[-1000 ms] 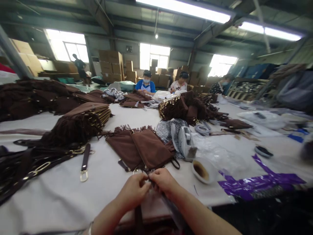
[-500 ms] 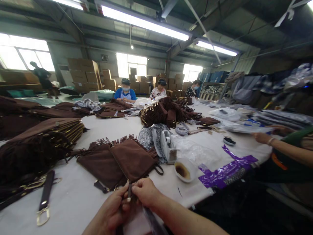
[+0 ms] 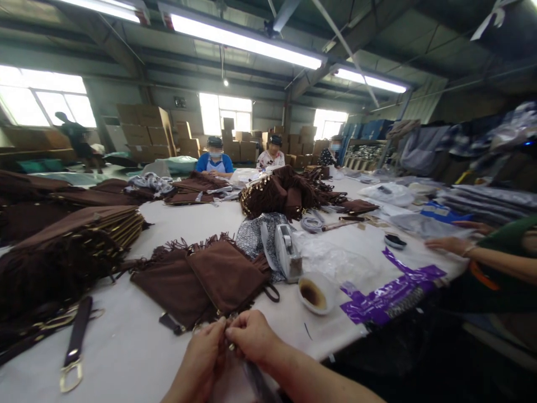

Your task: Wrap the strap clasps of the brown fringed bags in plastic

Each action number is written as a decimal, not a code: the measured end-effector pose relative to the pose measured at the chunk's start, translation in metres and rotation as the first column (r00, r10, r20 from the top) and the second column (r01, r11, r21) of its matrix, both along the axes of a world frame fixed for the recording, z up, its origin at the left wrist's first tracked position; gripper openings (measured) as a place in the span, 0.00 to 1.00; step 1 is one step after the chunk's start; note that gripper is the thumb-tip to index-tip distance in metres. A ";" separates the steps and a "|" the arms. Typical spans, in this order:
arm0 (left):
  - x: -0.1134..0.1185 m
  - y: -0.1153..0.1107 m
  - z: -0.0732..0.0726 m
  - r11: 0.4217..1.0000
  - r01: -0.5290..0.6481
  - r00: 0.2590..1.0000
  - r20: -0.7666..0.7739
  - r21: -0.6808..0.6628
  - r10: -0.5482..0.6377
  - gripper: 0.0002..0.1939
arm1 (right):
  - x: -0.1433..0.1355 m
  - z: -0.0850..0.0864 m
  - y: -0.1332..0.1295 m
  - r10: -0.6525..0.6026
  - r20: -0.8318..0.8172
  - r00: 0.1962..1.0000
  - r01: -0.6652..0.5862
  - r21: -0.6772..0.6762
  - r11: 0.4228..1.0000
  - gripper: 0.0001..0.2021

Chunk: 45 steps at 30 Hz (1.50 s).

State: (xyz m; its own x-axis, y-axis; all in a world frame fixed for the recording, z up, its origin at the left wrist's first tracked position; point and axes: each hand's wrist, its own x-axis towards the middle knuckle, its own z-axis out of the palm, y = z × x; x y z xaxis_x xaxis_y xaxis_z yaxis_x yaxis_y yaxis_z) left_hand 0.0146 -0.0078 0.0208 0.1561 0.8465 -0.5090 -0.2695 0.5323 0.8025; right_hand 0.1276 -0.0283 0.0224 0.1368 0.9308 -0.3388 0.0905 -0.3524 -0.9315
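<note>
As both hands (image 3: 205, 350) (image 3: 255, 336) pinch, the upper pouch (image 3: 229, 274) lies just beyond.

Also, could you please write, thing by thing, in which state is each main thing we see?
Left hand: pinching a small part, mostly hidden
Right hand: pinching beside the left
Front pouch: flat, overlapping the other
Other pouch: flat, partly covered
Short strap: lying flat
Pouch pile: stacked
Bowl: uncovered, brown inside
Purple plastic: wrinkled
Long ceiling light: lit
</note>
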 end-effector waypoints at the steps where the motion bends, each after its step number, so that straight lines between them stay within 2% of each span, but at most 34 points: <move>1: 0.000 0.000 0.000 1.000 -0.001 1.000 -0.020 0.010 0.001 0.21 | 0.005 0.001 -0.004 -0.016 0.036 0.999 0.015 0.036 0.999 0.06; 3: -0.001 0.001 0.000 1.000 -0.001 1.000 -0.030 0.012 0.001 0.23 | 0.025 0.006 -0.016 -0.074 0.157 0.985 0.048 0.163 0.985 0.07; 5: -0.002 0.003 -0.001 1.000 0.006 1.000 -0.021 -0.005 -0.006 0.23 | 0.061 0.013 -0.029 -0.187 0.315 0.931 0.081 0.320 0.944 0.09; 7: -0.003 0.004 -0.002 0.999 0.021 1.000 -0.005 -0.025 -0.021 0.23 | 0.112 0.021 -0.042 -0.344 0.449 0.825 0.142 0.424 0.895 0.11; 8: -0.003 0.004 -0.002 0.999 0.029 1.000 0.005 -0.032 -0.029 0.23 | 0.141 0.024 -0.047 -0.430 0.522 0.737 0.192 0.449 0.873 0.12; 9: -0.004 0.004 -0.003 0.999 0.032 0.999 0.017 -0.034 -0.031 0.23 | 0.170 0.027 -0.052 -0.497 0.601 0.626 0.246 0.453 0.857 0.13; 10: -0.004 0.004 -0.003 0.999 0.032 0.999 0.029 -0.032 -0.031 0.24 | 0.199 0.029 -0.055 -0.512 0.689 0.513 0.290 0.422 0.859 0.13; 11: -0.003 0.004 -0.003 0.999 0.028 0.999 0.036 -0.030 -0.027 0.25 | 0.227 0.031 -0.057 -0.515 0.722 0.463 0.323 0.404 0.856 0.13; 14: -0.002 0.003 -0.003 0.999 0.019 0.999 0.043 -0.030 -0.017 0.27 | 0.288 0.029 -0.053 -0.469 0.784 0.406 0.358 0.336 0.871 0.13; 16: -0.002 0.002 -0.003 0.999 0.009 0.999 0.038 -0.041 -0.008 0.27 | 0.308 0.023 -0.043 -0.403 0.822 0.403 0.348 0.269 0.898 0.12; 20: -0.001 -0.001 -0.002 0.999 -0.020 0.999 0.047 -0.050 0.023 0.25 | 0.313 0.005 -0.016 -0.262 0.877 0.402 0.306 0.141 0.941 0.11; 23: -0.002 -0.001 -0.003 0.999 -0.027 0.998 0.050 -0.028 0.028 0.22 | 0.311 -0.006 -0.003 -0.185 0.898 0.399 0.302 0.062 0.951 0.10; 30: -0.002 0.002 -0.008 0.998 -0.026 0.999 0.040 -0.048 0.028 0.21 | 0.321 -0.014 -0.006 -0.150 0.918 0.368 0.331 0.021 0.943 0.14; 35: -0.001 0.001 -0.003 0.999 -0.019 0.999 0.036 -0.041 0.020 0.23 | 0.323 -0.011 -0.014 -0.214 0.899 0.382 0.310 0.094 0.946 0.11; 39: -0.001 -0.001 -0.001 0.999 -0.023 0.999 0.029 -0.031 0.024 0.24 | 0.324 -0.008 -0.016 -0.308 0.848 0.431 0.319 0.177 0.931 0.09; 45: -0.001 -0.002 0.000 0.999 -0.029 0.998 0.052 -0.045 0.032 0.18 | 0.330 -0.007 -0.022 -0.509 0.678 0.531 0.436 0.297 0.850 0.08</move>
